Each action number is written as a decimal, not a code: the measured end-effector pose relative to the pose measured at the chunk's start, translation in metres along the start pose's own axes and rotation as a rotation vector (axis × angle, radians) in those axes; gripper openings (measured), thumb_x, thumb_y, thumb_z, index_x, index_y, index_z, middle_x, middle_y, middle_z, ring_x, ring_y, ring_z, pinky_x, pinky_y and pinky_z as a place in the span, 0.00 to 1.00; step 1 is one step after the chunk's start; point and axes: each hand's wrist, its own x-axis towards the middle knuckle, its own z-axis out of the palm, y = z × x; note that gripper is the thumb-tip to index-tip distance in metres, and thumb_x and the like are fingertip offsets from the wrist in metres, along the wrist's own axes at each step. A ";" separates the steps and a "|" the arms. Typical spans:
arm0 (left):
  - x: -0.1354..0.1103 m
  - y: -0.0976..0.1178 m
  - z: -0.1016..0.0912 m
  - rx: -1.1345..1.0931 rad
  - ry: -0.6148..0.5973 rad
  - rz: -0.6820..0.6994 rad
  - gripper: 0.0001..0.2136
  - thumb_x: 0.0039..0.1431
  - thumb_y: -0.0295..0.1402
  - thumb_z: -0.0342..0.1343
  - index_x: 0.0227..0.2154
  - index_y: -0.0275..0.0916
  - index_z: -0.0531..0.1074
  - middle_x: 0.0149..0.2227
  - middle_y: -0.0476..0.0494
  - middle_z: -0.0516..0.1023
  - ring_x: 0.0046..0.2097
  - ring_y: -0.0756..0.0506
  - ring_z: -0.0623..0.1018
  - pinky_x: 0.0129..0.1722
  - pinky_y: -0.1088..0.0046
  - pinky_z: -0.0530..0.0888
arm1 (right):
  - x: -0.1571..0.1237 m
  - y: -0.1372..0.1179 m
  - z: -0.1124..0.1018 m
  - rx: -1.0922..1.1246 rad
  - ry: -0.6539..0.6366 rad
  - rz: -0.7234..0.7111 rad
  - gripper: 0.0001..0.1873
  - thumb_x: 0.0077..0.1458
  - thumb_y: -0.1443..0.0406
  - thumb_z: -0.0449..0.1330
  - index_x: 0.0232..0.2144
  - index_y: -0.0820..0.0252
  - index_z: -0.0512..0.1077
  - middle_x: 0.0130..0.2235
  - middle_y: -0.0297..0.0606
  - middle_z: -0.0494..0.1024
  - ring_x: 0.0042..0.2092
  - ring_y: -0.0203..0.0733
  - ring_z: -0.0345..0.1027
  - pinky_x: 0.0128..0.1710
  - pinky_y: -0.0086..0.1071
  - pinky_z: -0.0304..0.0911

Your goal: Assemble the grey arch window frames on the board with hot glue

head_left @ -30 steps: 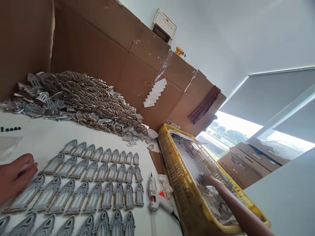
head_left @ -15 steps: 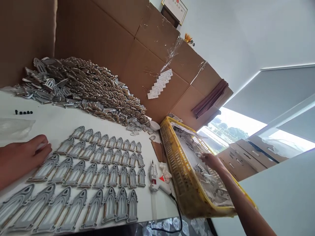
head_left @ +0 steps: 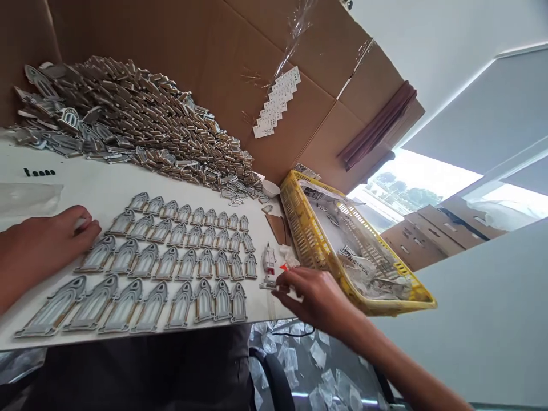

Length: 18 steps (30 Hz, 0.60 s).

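My right hand (head_left: 317, 294) has its thumb and fingers around the handle of a white hot glue gun (head_left: 269, 262), which lies on the table with its nozzle pointing away. My left hand (head_left: 60, 237) rests at the table's left side, fingers curled in a pinch. Something small and whitish shows between them, too hidden to name. Between the hands, grey arched window-shaped pieces (head_left: 187, 264) with pale panes lie in several neat rows, their points facing away from me.
A large heap of similar pieces (head_left: 149, 125) leans against the cardboard wall (head_left: 180, 45). At right stands a yellow plastic basket (head_left: 306, 234) with loose pieces and plastic inside. A clear bag (head_left: 29, 197) and small black bits (head_left: 40, 172) lie at left. Plastic bags (head_left: 317, 354) litter the floor.
My right hand has come out of the yellow basket, back and left to the glue gun's handle. My left hand keeps its pinch. The view has tilted down, showing my lap and the floor.
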 end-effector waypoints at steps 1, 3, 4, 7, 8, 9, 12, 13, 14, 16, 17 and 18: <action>-0.005 0.006 -0.005 0.042 -0.022 -0.009 0.19 0.68 0.53 0.44 0.39 0.43 0.70 0.25 0.45 0.70 0.30 0.36 0.74 0.30 0.69 0.63 | -0.004 -0.006 0.017 -0.071 0.056 -0.030 0.06 0.71 0.64 0.61 0.39 0.56 0.75 0.33 0.33 0.81 0.33 0.37 0.75 0.31 0.30 0.61; -0.014 0.018 -0.014 0.099 -0.064 -0.027 0.20 0.70 0.52 0.40 0.40 0.43 0.70 0.29 0.42 0.73 0.32 0.36 0.76 0.30 0.69 0.65 | -0.013 -0.015 0.045 -0.178 0.145 -0.060 0.07 0.70 0.69 0.59 0.37 0.56 0.75 0.32 0.34 0.80 0.33 0.40 0.74 0.29 0.32 0.59; -0.017 0.023 -0.018 0.110 -0.082 -0.024 0.21 0.70 0.51 0.39 0.41 0.43 0.70 0.31 0.41 0.74 0.33 0.36 0.77 0.30 0.69 0.65 | -0.017 -0.019 0.056 -0.188 0.179 -0.059 0.08 0.69 0.71 0.58 0.38 0.55 0.75 0.31 0.34 0.80 0.32 0.41 0.73 0.29 0.33 0.60; -0.020 0.028 -0.022 0.133 -0.107 -0.040 0.23 0.70 0.50 0.36 0.41 0.42 0.71 0.33 0.37 0.77 0.35 0.35 0.79 0.31 0.68 0.67 | -0.027 -0.030 0.077 -0.156 0.238 -0.034 0.10 0.68 0.72 0.58 0.44 0.55 0.76 0.34 0.35 0.82 0.33 0.43 0.72 0.30 0.35 0.63; -0.018 0.027 -0.021 0.135 -0.106 -0.044 0.23 0.70 0.51 0.35 0.42 0.42 0.72 0.33 0.36 0.77 0.35 0.34 0.79 0.31 0.68 0.67 | -0.030 -0.033 0.080 -0.136 0.242 -0.022 0.10 0.68 0.72 0.59 0.47 0.55 0.76 0.36 0.36 0.83 0.34 0.44 0.73 0.31 0.36 0.65; -0.016 0.024 -0.019 0.136 -0.099 -0.045 0.24 0.70 0.51 0.36 0.42 0.41 0.72 0.33 0.36 0.77 0.35 0.34 0.78 0.31 0.68 0.67 | -0.031 -0.036 0.082 -0.117 0.242 -0.011 0.11 0.68 0.72 0.60 0.50 0.55 0.76 0.38 0.37 0.84 0.36 0.45 0.74 0.32 0.37 0.67; -0.009 0.015 -0.010 0.139 -0.065 -0.032 0.24 0.70 0.53 0.38 0.42 0.41 0.72 0.32 0.37 0.76 0.34 0.35 0.77 0.30 0.68 0.66 | -0.034 -0.040 0.085 -0.065 0.227 0.008 0.16 0.67 0.71 0.63 0.55 0.54 0.75 0.44 0.38 0.86 0.40 0.48 0.74 0.35 0.39 0.71; -0.007 0.013 -0.008 0.140 -0.059 -0.030 0.24 0.69 0.53 0.39 0.42 0.41 0.72 0.32 0.37 0.76 0.33 0.35 0.76 0.30 0.68 0.66 | -0.034 -0.040 0.085 -0.049 0.225 0.011 0.18 0.67 0.71 0.63 0.57 0.54 0.75 0.46 0.38 0.86 0.41 0.48 0.74 0.36 0.40 0.73; -0.007 0.011 -0.007 0.139 -0.054 -0.030 0.23 0.69 0.53 0.39 0.42 0.42 0.72 0.32 0.38 0.75 0.33 0.35 0.76 0.30 0.68 0.66 | -0.035 -0.040 0.086 -0.034 0.225 0.013 0.19 0.66 0.72 0.64 0.58 0.54 0.75 0.48 0.38 0.86 0.42 0.49 0.74 0.38 0.41 0.74; -0.008 0.012 -0.007 0.133 -0.053 -0.030 0.23 0.70 0.53 0.39 0.42 0.42 0.72 0.31 0.39 0.75 0.32 0.35 0.76 0.30 0.68 0.65 | -0.036 -0.039 0.087 -0.006 0.225 0.021 0.21 0.66 0.72 0.63 0.59 0.54 0.74 0.51 0.39 0.86 0.46 0.50 0.74 0.43 0.44 0.76; -0.009 0.014 -0.008 0.130 -0.057 -0.031 0.23 0.70 0.53 0.38 0.42 0.42 0.72 0.31 0.39 0.74 0.32 0.35 0.76 0.30 0.68 0.65 | -0.037 -0.038 0.087 0.005 0.226 0.025 0.22 0.66 0.72 0.63 0.60 0.55 0.74 0.52 0.40 0.85 0.48 0.51 0.73 0.45 0.46 0.77; -0.011 0.015 -0.009 0.126 -0.063 -0.032 0.23 0.70 0.53 0.38 0.42 0.42 0.72 0.31 0.39 0.74 0.32 0.35 0.76 0.30 0.69 0.65 | -0.038 -0.038 0.087 0.013 0.225 0.031 0.22 0.66 0.72 0.63 0.60 0.55 0.74 0.54 0.42 0.84 0.50 0.53 0.73 0.47 0.48 0.77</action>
